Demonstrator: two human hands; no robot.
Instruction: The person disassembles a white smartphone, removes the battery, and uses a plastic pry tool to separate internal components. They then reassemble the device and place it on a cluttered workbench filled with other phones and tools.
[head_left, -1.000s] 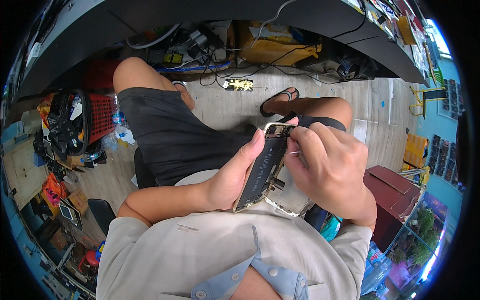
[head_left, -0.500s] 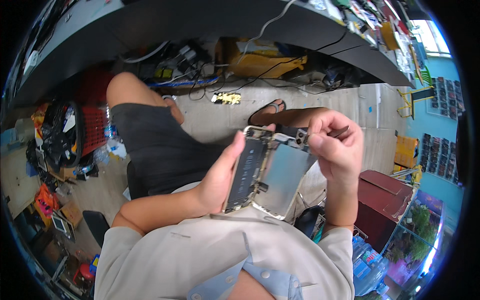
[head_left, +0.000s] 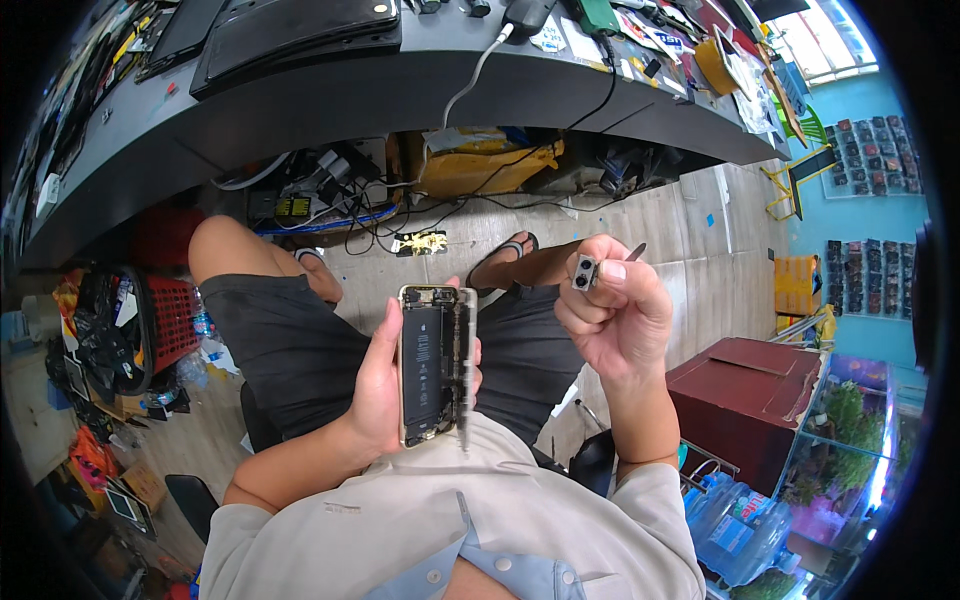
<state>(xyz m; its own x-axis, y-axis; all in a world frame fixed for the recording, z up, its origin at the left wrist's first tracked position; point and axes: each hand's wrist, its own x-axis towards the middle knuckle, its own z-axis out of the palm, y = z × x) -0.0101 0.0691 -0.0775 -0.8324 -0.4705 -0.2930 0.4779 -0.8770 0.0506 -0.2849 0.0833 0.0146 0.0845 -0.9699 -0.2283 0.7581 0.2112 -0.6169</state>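
Observation:
In front of my chest, my left hand (head_left: 377, 392) is closed around an opened smartphone (head_left: 424, 365), with the thumb along its left edge and fingertips showing past the right. Its gold frame holds a black battery (head_left: 429, 352) beside internal boards. The screen panel (head_left: 467, 370) stands edge-on along the right side, slightly blurred. Up and to the right, away from the phone, my right hand (head_left: 628, 318) is closed, pinching a small silver camera module (head_left: 584, 273) with two dark lenses. A thin metal tool, apparently tweezers (head_left: 637, 252), sticks out above the same fingers.
A dark desk (head_left: 330, 120) runs across the far side, with a laptop (head_left: 300, 38) and cables on it. Below it lie wires and a yellow package (head_left: 485, 170). At left stands a red basket (head_left: 172, 322); at right, a dark red box (head_left: 745, 390) and a water bottle (head_left: 735, 530).
My right hand has lifted the camera module away from the phone. My left hand has shifted left with the phone, and the screen panel has swung from spread wide to edge-on. The view has tilted up.

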